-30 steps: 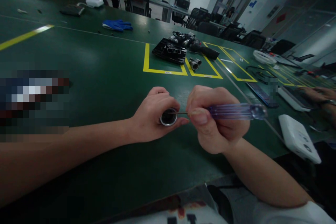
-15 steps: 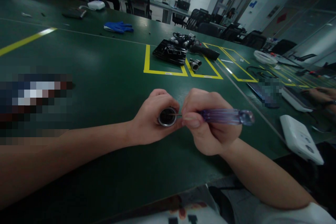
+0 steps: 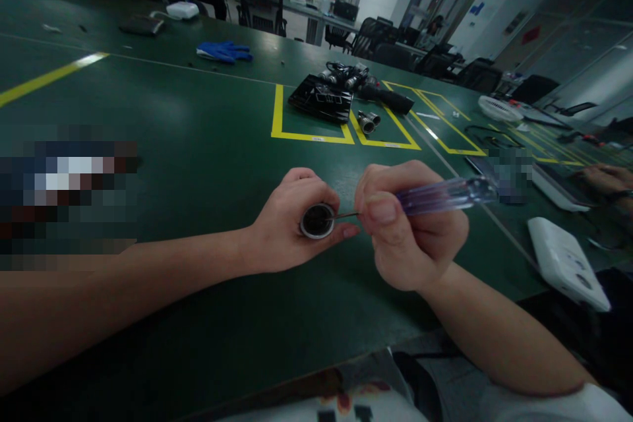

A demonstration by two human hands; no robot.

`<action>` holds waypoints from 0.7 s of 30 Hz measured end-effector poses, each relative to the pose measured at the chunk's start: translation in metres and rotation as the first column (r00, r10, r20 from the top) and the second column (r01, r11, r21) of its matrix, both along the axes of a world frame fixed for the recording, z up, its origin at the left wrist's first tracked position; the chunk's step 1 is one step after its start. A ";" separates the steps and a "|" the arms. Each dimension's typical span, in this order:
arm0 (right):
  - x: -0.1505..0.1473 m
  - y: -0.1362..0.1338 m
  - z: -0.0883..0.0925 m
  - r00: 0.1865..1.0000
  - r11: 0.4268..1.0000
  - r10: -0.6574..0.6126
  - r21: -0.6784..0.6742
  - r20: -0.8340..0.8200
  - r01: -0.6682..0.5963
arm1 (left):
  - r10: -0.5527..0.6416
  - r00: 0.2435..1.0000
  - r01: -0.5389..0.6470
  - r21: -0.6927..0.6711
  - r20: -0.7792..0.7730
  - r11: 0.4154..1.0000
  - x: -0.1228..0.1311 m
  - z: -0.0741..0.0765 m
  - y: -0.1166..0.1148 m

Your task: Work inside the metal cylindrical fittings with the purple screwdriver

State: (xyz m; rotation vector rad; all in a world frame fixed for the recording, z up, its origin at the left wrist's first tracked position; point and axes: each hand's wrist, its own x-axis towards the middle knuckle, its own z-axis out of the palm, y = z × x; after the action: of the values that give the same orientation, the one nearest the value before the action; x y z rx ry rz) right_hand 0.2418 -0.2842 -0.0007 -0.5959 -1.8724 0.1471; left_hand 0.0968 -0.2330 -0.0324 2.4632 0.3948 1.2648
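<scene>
My left hand [image 3: 284,224] is wrapped round a small metal cylinder [image 3: 317,221], its round open end turned toward me. In my right hand [image 3: 408,231] I grip a screwdriver [image 3: 440,195] with a clear purple handle. Its thin shaft reaches left and its tip is at the cylinder's dark opening. Both hands rest low over the green table [image 3: 198,145], close together near its front edge.
Yellow taped boxes hold a black part [image 3: 319,97], a dark tool [image 3: 386,97] and two small metal cylinders [image 3: 367,120]. A blue glove [image 3: 223,51] lies farther back. A white device [image 3: 566,262] sits at the right edge. Another person's hand [image 3: 606,178] rests at far right.
My right hand has drawn a little to the right and tilted the screwdriver handle upward. The tip stays at the cylinder's opening. The left hand holds still.
</scene>
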 end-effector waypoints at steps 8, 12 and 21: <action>-0.005 -0.006 0.013 0.998 0.999 0.022 -0.030 0.061 -0.021 | 0.051 0.998 -0.050 0.045 -0.032 0.998 -0.002 -0.001 0.002; -0.003 -0.010 0.011 0.948 0.981 -0.020 0.188 0.318 -0.043 | 0.218 0.976 -0.217 0.058 -0.007 0.974 -0.003 0.003 0.003; -0.005 0.001 -0.015 0.919 0.981 -0.054 -0.194 -0.392 -0.025 | 0.291 0.957 -0.291 0.083 0.017 0.953 -0.004 0.004 0.002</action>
State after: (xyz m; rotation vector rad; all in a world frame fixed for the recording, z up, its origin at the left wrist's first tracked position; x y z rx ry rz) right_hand 0.2371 -0.2830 -0.0160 -0.6598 -1.4677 0.4159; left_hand 0.0929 -0.2307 -0.0279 2.5412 0.7410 1.4264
